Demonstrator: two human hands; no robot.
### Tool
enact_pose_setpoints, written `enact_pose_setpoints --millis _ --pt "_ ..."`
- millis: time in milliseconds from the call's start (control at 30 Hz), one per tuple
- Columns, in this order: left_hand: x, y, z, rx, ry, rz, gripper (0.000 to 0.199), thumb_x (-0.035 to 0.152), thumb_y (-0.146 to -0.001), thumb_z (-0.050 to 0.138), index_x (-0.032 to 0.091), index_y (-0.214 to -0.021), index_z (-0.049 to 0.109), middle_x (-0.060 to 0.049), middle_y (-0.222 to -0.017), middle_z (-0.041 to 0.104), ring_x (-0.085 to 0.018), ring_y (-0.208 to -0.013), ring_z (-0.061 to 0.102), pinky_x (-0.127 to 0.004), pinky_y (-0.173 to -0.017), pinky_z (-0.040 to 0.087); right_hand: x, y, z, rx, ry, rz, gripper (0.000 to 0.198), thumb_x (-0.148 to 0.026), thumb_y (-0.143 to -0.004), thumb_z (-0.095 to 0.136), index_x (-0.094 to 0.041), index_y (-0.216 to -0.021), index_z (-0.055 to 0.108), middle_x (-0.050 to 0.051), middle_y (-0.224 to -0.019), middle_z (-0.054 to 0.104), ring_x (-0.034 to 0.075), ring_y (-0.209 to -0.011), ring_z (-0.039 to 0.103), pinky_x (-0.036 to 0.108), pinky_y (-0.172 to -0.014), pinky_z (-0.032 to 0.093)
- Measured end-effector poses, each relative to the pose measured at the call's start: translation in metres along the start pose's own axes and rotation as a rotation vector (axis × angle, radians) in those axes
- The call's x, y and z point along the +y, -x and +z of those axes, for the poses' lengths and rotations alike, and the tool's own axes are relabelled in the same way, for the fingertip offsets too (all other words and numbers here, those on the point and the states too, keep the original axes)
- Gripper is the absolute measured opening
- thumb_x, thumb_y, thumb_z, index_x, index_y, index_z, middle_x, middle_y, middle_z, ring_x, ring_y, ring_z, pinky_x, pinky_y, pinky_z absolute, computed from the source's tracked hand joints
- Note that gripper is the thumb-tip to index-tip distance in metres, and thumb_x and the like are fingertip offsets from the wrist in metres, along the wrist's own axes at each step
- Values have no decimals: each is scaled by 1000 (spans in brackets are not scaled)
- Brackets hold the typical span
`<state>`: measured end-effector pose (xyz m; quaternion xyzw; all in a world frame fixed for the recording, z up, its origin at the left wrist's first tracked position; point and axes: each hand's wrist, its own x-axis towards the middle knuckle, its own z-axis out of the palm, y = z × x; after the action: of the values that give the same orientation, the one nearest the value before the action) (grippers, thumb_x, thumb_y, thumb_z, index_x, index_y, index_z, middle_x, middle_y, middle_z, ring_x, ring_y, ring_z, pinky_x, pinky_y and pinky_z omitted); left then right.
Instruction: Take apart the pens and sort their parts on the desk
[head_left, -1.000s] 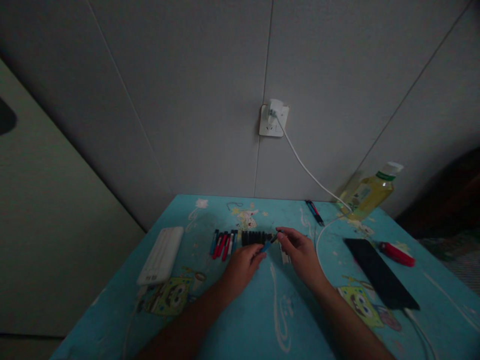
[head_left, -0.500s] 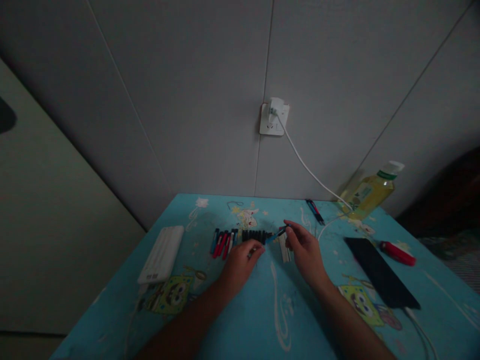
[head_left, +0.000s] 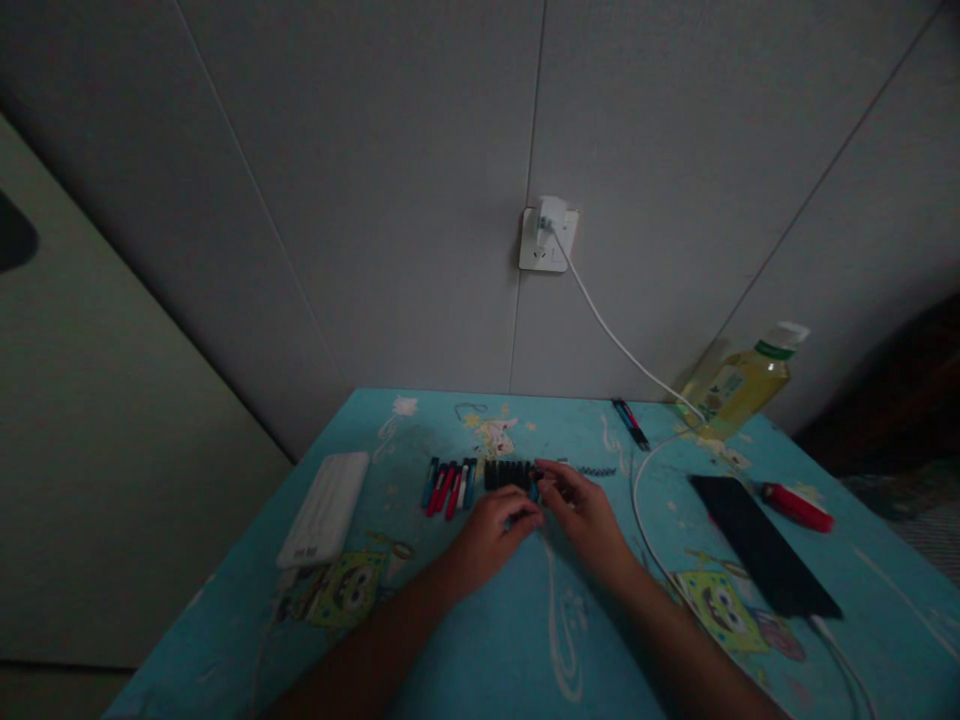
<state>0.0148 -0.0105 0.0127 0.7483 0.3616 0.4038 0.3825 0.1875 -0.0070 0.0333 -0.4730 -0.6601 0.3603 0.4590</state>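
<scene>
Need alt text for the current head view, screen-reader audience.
A person's left hand and right hand are close together by a small blue piece over a blue patterned table. Nearby are a row of black parts and, farther left, red, white and blue sticks. A white rectangular device lies at left, a black slab at right.

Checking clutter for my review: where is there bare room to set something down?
Bare: between power bank and coloured sticks, between sticks and wall, and between left forearm and right forearm. Crowded: the middle, where sticks, black row, left hand and right hand sit close.
</scene>
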Motion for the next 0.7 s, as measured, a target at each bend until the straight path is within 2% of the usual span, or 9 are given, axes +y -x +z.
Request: enact_pose_setpoints --millis 133,267,467,700 --pt "1 -3 -4 86 -4 -47 22 32 -94 56 17 -88 70 -3 -85 62 -16 -83 59 -25 -77 44 0 1 -2 51 87 -86 26 -35 -91 59 -23 -112 67 7 -107 66 17 -81 63 28 -68 50" --pt "3 -5 -7 157 17 -85 26 34 -94 54 16 -87 70 -4 -84 62 -16 -81 58 -24 -74 44 -3 1 -1 -18 127 -139 18 -33 -91 59 -24 -101 71 7 -102 65 18 -82 61 30 -71 50" --pt "3 -5 -8 178 57 -153 34 42 -94 52 15 -83 70 -2 -78 63 -14 -73 57 -23 -66 42 -8 4 2 -96 138 -177 21 -30 -94 56 -27 -108 71 6 -101 65 17 -83 60 30 -74 50" --pt "4 -4 -7 172 93 -214 39 47 -94 51 14 -87 69 0 -69 60 -11 -59 52 -21 -55 40 -7 2 2 -75 144 -195 14 -31 -92 60 -24 -97 71 6 -99 65 17 -81 60 29 -73 48"
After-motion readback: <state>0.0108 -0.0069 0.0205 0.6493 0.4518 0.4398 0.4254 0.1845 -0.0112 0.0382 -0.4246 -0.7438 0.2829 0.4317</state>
